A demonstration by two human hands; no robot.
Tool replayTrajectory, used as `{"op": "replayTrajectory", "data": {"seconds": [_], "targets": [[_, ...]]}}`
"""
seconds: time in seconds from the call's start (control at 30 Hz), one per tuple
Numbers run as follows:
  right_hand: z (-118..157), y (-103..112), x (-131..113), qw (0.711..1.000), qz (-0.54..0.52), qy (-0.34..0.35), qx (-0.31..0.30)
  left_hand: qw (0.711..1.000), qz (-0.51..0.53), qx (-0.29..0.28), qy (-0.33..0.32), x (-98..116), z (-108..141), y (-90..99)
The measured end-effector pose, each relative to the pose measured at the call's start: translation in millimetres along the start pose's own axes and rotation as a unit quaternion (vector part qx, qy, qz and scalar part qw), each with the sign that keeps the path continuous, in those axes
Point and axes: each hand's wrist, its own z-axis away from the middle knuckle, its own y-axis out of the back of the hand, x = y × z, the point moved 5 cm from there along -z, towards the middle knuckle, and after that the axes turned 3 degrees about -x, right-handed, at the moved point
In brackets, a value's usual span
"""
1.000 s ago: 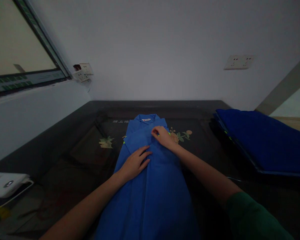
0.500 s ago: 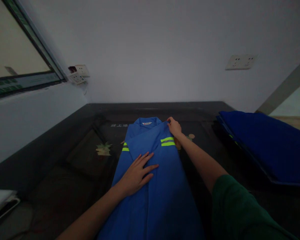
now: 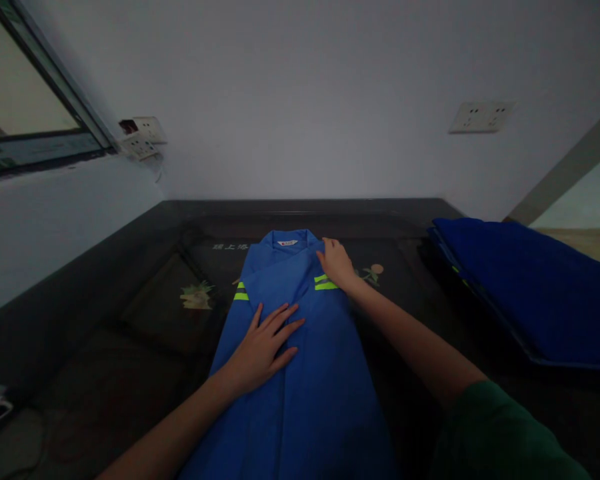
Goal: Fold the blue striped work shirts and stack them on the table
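L hand on blue jkt, fingers spread; R hand at jkt's 1 o'clock shoulder, pinch unclear; folded cloth 3 o'clock.

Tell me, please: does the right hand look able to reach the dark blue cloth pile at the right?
Probably yes: the right hand touches the shoulder of the jacket, so it would leave that first, but nothing visible stands between it and the cloth pile.
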Motion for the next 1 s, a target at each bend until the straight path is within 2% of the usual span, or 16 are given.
{"op": "replayTrajectory", "data": {"seconds": [0.1, 0.17, 0.3, 0.37, 0.43, 0.5, 0.57, 0.63, 0.7, 0.8, 1.0], "targets": [[20, -22, -8, 0.996, 0.041, 0.018, -0.078, 1.0, -0.008, 0.001, 0.003, 0, 0, -0.7], [26, -29, -2, 0.993, 0.058, 0.01, -0.101, 1.0, -0.01, 0.002, 0.007, -1, -1, -0.8], [25, -25, 13, 0.992, 0.059, -0.001, -0.109, 1.0, -0.007, 0.004, 0.016, -2, -1, -0.2], [25, -16, 12, 0.994, 0.072, 0.007, -0.082, 0.999, -0.001, 0.02, 0.029, -3, -1, 1.4], [31, -3, -2, 0.994, 0.088, 0.046, -0.038, 0.998, 0.009, 0.048, 0.047, -7, 1, 3.1], [43, 6, -26, 0.989, 0.085, 0.122, -0.02, 0.994, 0.021, 0.078, 0.069, -11, 2, 3.3], [61, 8, -55, 0.977, 0.055, 0.202, -0.045, 0.991, 0.024, 0.097, 0.093, -16, 3, 1.0], [79, 3, -78, 0.965, 0.026, 0.246, -0.083, 0.989, 0.009, 0.096, 0.108, -20, 3, -3.4], [91, -6, -91, 0.963, 0.017, 0.246, -0.11, 0.991, -0.02, 0.076, 0.107, -22, 3, -8.7], [100, -22, -95, 0.968, 0.027, 0.217, -0.126, 0.993, -0.068, 0.039, 0.093, -21, 4, -14.6], [106, -27, -92, 0.972, 0.043, 0.213, -0.087, 0.992, -0.09, 0.017, 0.084, -19, 7, -16.5]]}}
